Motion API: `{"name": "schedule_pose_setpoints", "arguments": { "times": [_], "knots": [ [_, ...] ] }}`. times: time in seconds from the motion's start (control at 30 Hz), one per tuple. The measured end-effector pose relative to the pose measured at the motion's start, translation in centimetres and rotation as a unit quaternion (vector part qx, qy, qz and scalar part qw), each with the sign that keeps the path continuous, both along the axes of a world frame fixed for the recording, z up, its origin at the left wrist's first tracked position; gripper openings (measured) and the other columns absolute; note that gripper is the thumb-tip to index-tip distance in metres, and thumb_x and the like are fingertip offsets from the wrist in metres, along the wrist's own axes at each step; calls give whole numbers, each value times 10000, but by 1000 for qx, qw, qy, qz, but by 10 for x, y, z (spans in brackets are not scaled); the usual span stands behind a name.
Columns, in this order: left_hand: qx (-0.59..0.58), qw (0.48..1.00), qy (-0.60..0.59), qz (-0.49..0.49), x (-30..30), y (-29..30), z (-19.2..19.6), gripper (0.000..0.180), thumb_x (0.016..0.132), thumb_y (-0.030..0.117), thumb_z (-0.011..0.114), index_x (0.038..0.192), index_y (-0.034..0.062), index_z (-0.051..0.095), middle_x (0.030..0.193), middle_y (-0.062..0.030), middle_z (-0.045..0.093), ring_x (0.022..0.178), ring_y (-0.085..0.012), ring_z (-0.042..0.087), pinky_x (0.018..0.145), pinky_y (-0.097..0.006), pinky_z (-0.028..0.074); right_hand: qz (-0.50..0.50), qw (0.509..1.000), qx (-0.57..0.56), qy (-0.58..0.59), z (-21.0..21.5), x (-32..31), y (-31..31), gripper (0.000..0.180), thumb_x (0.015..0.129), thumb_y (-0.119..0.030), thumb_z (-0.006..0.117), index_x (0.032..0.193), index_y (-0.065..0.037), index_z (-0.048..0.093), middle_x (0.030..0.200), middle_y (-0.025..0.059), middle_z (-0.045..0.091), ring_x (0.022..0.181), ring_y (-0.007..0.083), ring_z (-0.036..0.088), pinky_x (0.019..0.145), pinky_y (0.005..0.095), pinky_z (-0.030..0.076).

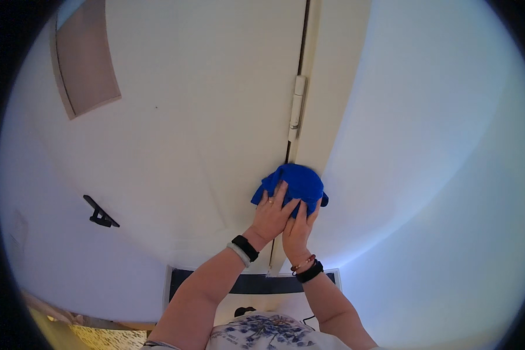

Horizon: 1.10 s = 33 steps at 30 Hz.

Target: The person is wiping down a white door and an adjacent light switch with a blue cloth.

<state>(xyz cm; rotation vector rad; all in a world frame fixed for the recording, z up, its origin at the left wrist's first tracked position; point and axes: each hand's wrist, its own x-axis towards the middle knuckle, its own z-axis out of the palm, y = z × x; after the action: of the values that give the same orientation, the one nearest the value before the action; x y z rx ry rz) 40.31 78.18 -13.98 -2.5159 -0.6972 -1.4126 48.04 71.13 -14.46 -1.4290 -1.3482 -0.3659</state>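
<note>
A bunched blue cloth (302, 181) lies against the white door frame, over the gap between door and frame and below the hinge (296, 108). My left hand (270, 217) grips it from the left, with a ring on one finger and some fingertips sunk into the folds. Close beside it, my right hand (299, 229) holds the cloth's lower right side, its fingers partly covered by the fabric. A small dark part shows at the cloth's right edge; I cannot make out what it is.
The white door (204, 116) fills the left, with a black handle (101, 212) and a brownish glazed panel (87, 61). A pale wall (414, 146) stands right of the frame. Low down, a dark strip (268, 284) runs behind my forearms; patterned yellowish material (108, 337) shows at lower left.
</note>
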Motion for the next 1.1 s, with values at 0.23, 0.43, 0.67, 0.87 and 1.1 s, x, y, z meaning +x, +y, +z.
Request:
{"name": "schedule_pose_setpoints", "arguments": {
  "times": [0.23,0.43,0.67,0.87,1.1],
  "knots": [
    [20,1000,-11,9,10,-10,27,323,815,200,552,1126,113,550,1399,-278,284,1254,-423,383,944,-618,334,30,998,49,-19,26,7,-9,360,856,-44,479,1189,92,446,1415,340,155,1313,514,176,1070,542,188],
    [86,984,-135,77,0,6,92,349,822,224,546,1122,45,542,1426,-285,224,1330,-444,229,1013,-650,174,10,984,104,-148,102,-8,8,425,837,-101,516,1252,-21,470,1450,259,192,1330,501,163,1005,655,186],
    [153,939,-225,208,-15,12,156,402,870,297,499,1195,61,522,1459,-251,187,1358,-415,182,1053,-616,103,97,967,98,-213,172,-32,13,463,887,-129,458,1333,-15,408,1451,244,196,1348,460,144,1056,577,146],
    [187,924,-227,244,0,12,145,375,877,317,499,1205,138,524,1475,-205,187,1366,-396,177,1058,-611,102,119,945,222,-209,155,-9,36,452,892,-134,452,1316,15,413,1428,262,227,1320,466,201,1068,518,179],
    [173,937,-205,224,-15,35,117,322,828,286,540,1103,120,559,1439,-225,247,1342,-434,201,1034,-650,120,111,957,193,-187,124,-19,57,444,861,-147,525,1290,-51,464,1397,262,285,1291,472,268,996,531,283]
  ]
}}
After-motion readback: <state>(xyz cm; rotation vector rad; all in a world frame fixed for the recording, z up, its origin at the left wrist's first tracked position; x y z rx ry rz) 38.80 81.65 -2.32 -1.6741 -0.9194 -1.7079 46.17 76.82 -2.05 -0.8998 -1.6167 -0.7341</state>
